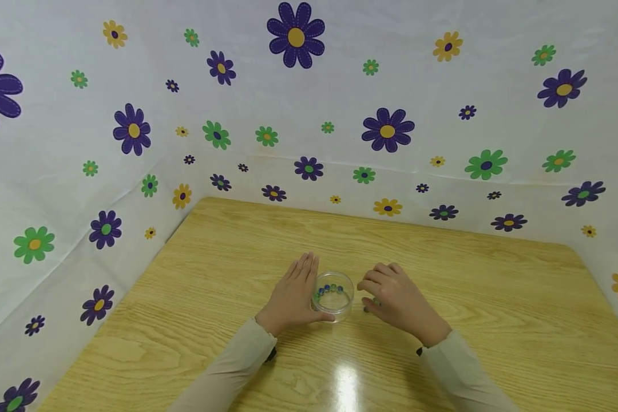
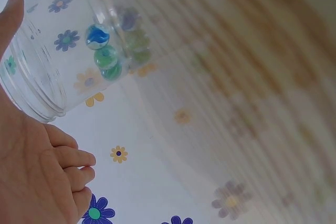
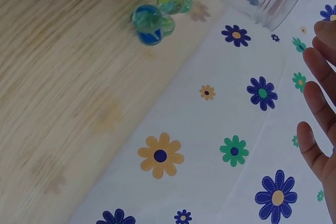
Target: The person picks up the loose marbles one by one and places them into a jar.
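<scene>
A clear round jar (image 1: 346, 312) stands upright on the table, with several blue and green glass marbles (image 1: 333, 288) inside. My left hand (image 1: 293, 294) is against the jar's left side, fingers straight and together, thumb across its near side. In the left wrist view, marbles (image 2: 97, 36) show through the jar wall (image 2: 44, 64). To the right of the jar, my right hand (image 1: 399, 297) hovers with loosely bent fingers. Beside and partly under it, loose marbles (image 3: 148, 19) lie on the table; no marble is visible in its fingers (image 3: 315, 98).
The wood-grain table (image 1: 226, 240) reaches back to a white cloth (image 1: 329, 103) printed with purple, green and yellow flowers. This cloth also hangs along the left and right sides. Light glares on the tabletop near the front.
</scene>
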The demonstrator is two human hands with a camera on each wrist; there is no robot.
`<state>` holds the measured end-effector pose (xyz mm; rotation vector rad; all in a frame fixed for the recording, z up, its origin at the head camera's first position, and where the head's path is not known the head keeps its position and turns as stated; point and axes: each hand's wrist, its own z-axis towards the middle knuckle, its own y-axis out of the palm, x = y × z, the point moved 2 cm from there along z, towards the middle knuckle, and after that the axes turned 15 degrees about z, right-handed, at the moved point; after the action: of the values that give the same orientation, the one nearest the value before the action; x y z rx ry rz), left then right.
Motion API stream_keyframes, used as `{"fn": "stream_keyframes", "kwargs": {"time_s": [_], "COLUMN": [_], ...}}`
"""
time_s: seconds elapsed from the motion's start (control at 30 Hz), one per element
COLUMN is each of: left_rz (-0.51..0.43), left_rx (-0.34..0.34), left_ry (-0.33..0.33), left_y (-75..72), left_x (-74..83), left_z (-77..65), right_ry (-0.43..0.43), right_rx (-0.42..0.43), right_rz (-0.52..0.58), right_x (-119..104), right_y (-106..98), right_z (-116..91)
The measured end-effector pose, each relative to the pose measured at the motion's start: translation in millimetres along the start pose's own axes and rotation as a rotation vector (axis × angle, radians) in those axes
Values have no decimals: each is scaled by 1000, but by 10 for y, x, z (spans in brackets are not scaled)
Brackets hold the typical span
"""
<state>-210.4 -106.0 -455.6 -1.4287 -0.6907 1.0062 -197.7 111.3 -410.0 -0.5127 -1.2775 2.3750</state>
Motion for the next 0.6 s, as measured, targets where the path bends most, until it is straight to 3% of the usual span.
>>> {"fn": "stream_keyframes", "kwargs": {"time_s": [0.4,0.6], "left_rz": [22,24], "left_rx": [-1,4], "left_ry": [5,8], "left_y": [16,35], "left_x": [-5,-9], "left_z": [-2,2], "right_ry": [4,-10], "right_rx": [10,-33], "right_rz": [8,-12], "right_x": [122,159], "right_y": [-22,-4], "right_z": [-200,-300]}}
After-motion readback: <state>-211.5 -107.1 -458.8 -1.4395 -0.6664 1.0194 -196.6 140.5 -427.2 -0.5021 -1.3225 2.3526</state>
